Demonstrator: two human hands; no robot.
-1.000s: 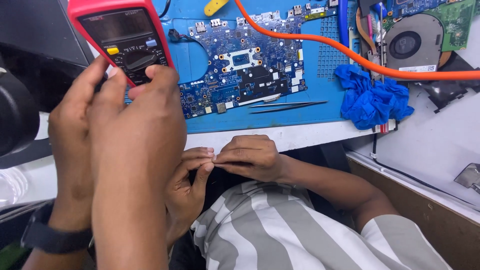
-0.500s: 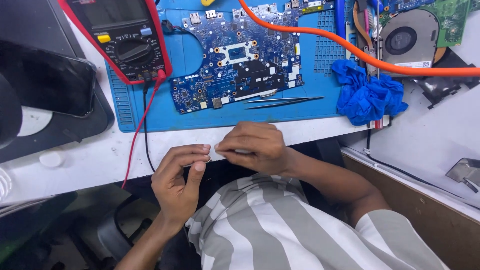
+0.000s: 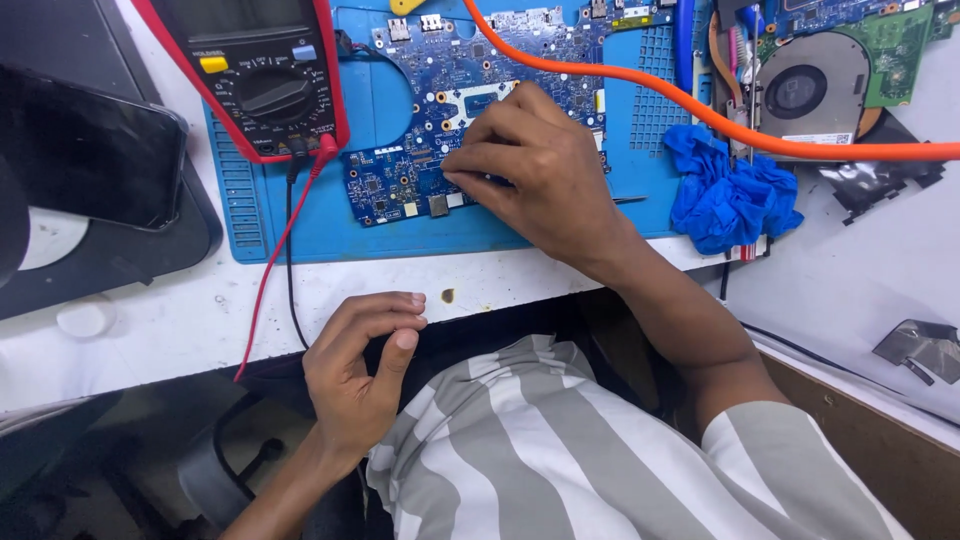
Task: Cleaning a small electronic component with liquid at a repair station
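My right hand [image 3: 540, 180] reaches over a blue circuit board [image 3: 400, 180] lying on a blue work mat [image 3: 400, 235]. Its fingertips press down at the board's lower edge. A thin metal tweezers tip [image 3: 632, 200] pokes out from under that hand; whether the fingers grip the tweezers is hidden. My left hand [image 3: 360, 380] hovers at the white table's front edge [image 3: 180, 330], loosely curled, thumb apart from the fingers, nothing visible in it. A red multimeter [image 3: 260, 80] stands at the mat's upper left, with red and black leads [image 3: 275, 260] running down off the table.
An orange hose [image 3: 720, 120] crosses the mat to the right. A crumpled blue cloth [image 3: 730, 195] lies right of the mat, below a cooling fan with a green board [image 3: 805, 90]. A black phone [image 3: 80, 150] rests on a dark tray at left.
My right hand left the table edge and moved up onto the circuit board, over the tweezers. My left hand stays at the edge, its fingers now apart from the right hand.
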